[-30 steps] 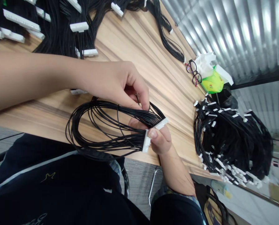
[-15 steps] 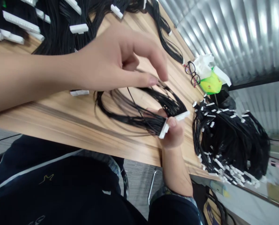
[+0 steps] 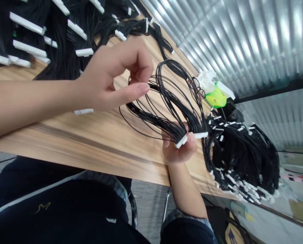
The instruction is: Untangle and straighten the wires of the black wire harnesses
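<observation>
My right hand [image 3: 179,149] is closed around the white connectors of a black wire harness [image 3: 161,125]. One white connector [image 3: 181,141] shows by the thumb, another [image 3: 201,135] just beyond it. The harness wires bend back in loose loops above the wood-grain table. Over the left part of these loops is my left hand [image 3: 123,73], its fingers curled and its thumb close to them. Whether a wire lies between those fingertips is hidden.
Many black harnesses with white connectors [image 3: 84,52] lie at the upper left. A large pile of harnesses [image 3: 245,156] covers the table's right end. Glasses [image 3: 196,84], a green packet [image 3: 217,96] and white tissue [image 3: 206,79] lie by the corrugated metallic panel [image 3: 217,37].
My left hand has drawn back to the left and its fingers have curled in more. Wire loops now stand up to its right. My right hand still holds the connectors. The view has shifted.
</observation>
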The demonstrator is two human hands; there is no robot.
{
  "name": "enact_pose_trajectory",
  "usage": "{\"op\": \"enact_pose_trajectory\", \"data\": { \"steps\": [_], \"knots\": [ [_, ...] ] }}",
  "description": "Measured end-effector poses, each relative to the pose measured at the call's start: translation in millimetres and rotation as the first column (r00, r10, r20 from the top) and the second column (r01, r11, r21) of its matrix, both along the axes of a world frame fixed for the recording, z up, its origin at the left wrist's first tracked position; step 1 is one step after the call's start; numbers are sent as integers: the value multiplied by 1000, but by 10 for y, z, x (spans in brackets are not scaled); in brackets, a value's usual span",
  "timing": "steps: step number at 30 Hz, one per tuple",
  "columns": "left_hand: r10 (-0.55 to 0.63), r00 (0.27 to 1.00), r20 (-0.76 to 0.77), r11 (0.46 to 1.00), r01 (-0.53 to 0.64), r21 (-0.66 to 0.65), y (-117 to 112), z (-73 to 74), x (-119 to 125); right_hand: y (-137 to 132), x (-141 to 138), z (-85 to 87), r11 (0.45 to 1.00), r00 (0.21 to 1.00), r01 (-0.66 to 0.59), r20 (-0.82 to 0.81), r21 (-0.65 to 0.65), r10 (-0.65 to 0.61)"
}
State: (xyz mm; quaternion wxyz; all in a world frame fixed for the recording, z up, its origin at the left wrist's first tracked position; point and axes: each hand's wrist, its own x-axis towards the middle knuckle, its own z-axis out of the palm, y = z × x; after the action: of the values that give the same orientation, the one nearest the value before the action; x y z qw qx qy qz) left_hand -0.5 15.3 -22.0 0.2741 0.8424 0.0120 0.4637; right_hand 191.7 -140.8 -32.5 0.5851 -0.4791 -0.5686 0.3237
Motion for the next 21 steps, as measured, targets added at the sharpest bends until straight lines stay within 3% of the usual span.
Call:
{"op": "enact_pose_trajectory", "data": {
  "steps": [3, 9, 14, 16, 18, 21],
  "knots": [
    [-40, 999, -33, 999, 41, 25, 47, -30, 21, 0, -57, 36, 958, 989, 136, -98, 252, -115],
    [-146, 973, -181, 989, 147, -5, -12, -76, 62, 42, -65, 84, 870, 930, 362, -65, 335, -362],
    [-242, 912, -332, 969, 247, -28, -135, -172, 120, 54, -97, -13, 850, 918, 387, -65, 357, -390],
    [-159, 942, -296, 981, 184, 56, -154, -182, 122, 38, -87, -87, 868, 928, 361, -33, 340, -372],
    [-3, 982, -191, 986, 36, 165, -162, -157, 108, 22, -65, -167, 886, 929, 341, 30, 313, -368],
    [177, 981, -80, 942, -145, 304, -177, -82, 74, 15, -46, -265, 913, 923, 328, 124, 243, -364]
  ]
}}
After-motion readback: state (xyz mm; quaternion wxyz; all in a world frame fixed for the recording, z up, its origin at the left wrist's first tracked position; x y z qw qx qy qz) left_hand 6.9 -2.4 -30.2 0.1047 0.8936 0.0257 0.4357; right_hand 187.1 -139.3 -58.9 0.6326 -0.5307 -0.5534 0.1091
